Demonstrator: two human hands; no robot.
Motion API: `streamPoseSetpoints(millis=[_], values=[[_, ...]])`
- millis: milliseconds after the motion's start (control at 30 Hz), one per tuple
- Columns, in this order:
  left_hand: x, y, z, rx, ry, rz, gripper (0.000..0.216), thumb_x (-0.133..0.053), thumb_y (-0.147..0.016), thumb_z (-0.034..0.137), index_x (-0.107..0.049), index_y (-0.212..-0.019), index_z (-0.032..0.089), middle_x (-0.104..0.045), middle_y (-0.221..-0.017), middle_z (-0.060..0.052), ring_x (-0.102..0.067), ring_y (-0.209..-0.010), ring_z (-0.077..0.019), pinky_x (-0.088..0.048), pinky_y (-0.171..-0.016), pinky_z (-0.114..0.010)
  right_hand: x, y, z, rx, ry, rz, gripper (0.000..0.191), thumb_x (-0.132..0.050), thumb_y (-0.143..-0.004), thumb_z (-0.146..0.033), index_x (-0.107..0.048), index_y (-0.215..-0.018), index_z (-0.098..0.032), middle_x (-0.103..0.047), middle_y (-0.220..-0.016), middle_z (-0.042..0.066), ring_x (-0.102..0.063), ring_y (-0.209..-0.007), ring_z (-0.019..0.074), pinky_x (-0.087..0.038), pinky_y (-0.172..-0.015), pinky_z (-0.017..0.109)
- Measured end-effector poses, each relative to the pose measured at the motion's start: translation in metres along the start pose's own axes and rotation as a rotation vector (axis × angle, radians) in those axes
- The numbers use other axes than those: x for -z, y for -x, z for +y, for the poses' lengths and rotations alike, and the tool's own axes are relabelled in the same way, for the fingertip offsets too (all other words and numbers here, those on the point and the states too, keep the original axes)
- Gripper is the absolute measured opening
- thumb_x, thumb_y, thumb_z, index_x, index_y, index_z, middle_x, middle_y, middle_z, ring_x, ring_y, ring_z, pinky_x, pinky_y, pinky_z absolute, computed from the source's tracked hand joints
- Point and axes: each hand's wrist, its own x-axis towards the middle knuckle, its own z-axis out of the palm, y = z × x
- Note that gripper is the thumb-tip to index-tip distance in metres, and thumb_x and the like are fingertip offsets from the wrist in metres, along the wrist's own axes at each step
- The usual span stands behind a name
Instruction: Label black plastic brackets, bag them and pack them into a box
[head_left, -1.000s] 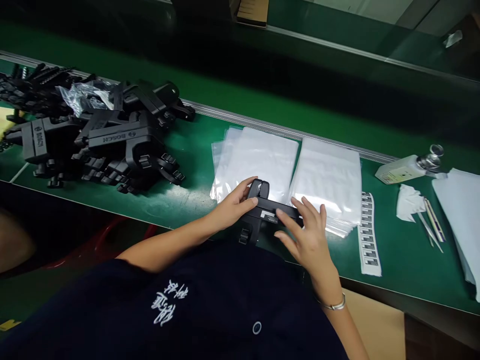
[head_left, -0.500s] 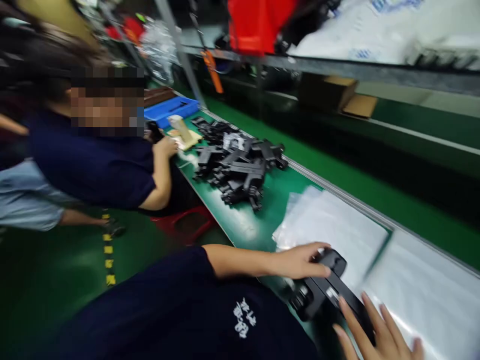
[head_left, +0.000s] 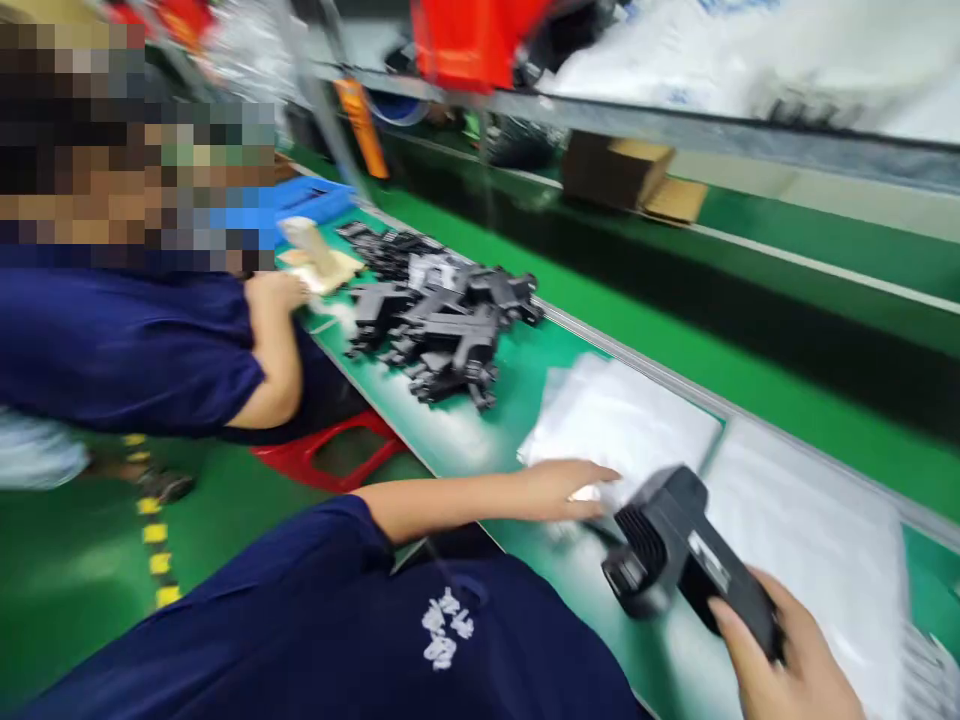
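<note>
My right hand [head_left: 787, 660] grips a black plastic tool housing [head_left: 679, 555] by its long end and holds it tilted just above the green bench [head_left: 480, 450] at the lower right. A small white label shows on its side. My left hand [head_left: 559, 490] lies flat with fingers stretched out on the near corner of a stack of clear plastic bags [head_left: 622, 425], just left of the housing. A second stack of bags [head_left: 814, 540] lies to the right, partly behind the housing. The picture is smeared by motion.
A heap of black plastic housings [head_left: 442, 320] lies further along the bench. A co-worker in a dark blue shirt [head_left: 127, 340] sits at the left by a red stool [head_left: 330, 450]. A blue tray [head_left: 315, 200], cardboard boxes [head_left: 637, 175] and a rail are behind.
My head has turned left, bringing the co-worker into view. My right hand has closed on the housing and lifted it off the bench. My left hand let go and moved onto the bags.
</note>
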Motion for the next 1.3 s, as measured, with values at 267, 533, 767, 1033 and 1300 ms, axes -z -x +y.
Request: streamPoseSetpoints(millis=[267, 533, 767, 1033, 1300], values=[[-0.019, 0.009, -0.051, -0.190, -0.671, -0.122, 0.039, -0.037, -0.096, 0.018, -0.055, -0.130, 0.013, -0.050, -0.142, -0.018, -0.044, -0.134, -0.0306, -0.037, -0.109, -0.049, 0.011, 0.004, -0.028, 0.034, 0.040, 0.157, 0.042, -0.064, -0.082, -0.051, -0.063, -0.111, -0.021, -0.070, -0.101, 0.009, -0.065, -0.088, 0.0251, -0.052, -0.073, 0.037], [-0.004, 0.018, -0.050, -0.277, -0.675, -0.087, 0.033, -0.040, -0.096, 0.034, -0.063, -0.111, 0.017, -0.064, -0.118, -0.014, -0.058, -0.110, -0.0274, -0.049, -0.093, -0.042, 0.014, 0.009, -0.034, 0.112, 0.030, 0.182, 0.039, -0.064, -0.084, -0.048, -0.060, -0.114, -0.022, -0.069, -0.100, 0.010, -0.066, -0.089, 0.0252, -0.054, -0.074, 0.038], [-0.005, 0.025, -0.062, -0.258, -0.606, -0.117, 0.037, -0.031, -0.097, 0.023, -0.064, -0.112, 0.021, -0.066, -0.120, -0.010, -0.059, -0.115, -0.0236, -0.048, -0.096, -0.036, 0.011, 0.009, -0.033, 0.133, 0.048, 0.191, 0.040, -0.065, -0.084, -0.047, -0.059, -0.114, -0.021, -0.069, -0.101, 0.010, -0.065, -0.088, 0.0255, -0.054, -0.073, 0.038], [0.019, -0.007, -0.003, 0.050, 0.119, 0.043, 0.057, -0.044, -0.089, 0.057, -0.049, -0.131, 0.018, -0.060, -0.125, -0.013, -0.058, -0.110, -0.0268, -0.047, -0.091, -0.039, 0.005, 0.010, -0.036, 0.347, 0.091, 0.206, 0.045, -0.065, -0.085, -0.047, -0.056, -0.120, -0.021, -0.070, -0.092, 0.009, -0.065, -0.081, 0.0254, -0.053, -0.069, 0.038], [0.001, -0.016, 0.040, 0.087, 0.583, 0.057, 0.070, -0.053, -0.084, 0.063, -0.050, -0.131, 0.012, -0.059, -0.124, -0.012, -0.054, -0.112, -0.0291, -0.043, -0.094, -0.035, -0.001, 0.006, -0.036, 0.479, 0.021, 0.075, 0.048, -0.067, -0.085, -0.045, -0.051, -0.124, -0.021, -0.069, -0.099, 0.010, -0.065, -0.089, 0.0264, -0.054, -0.079, 0.043]])
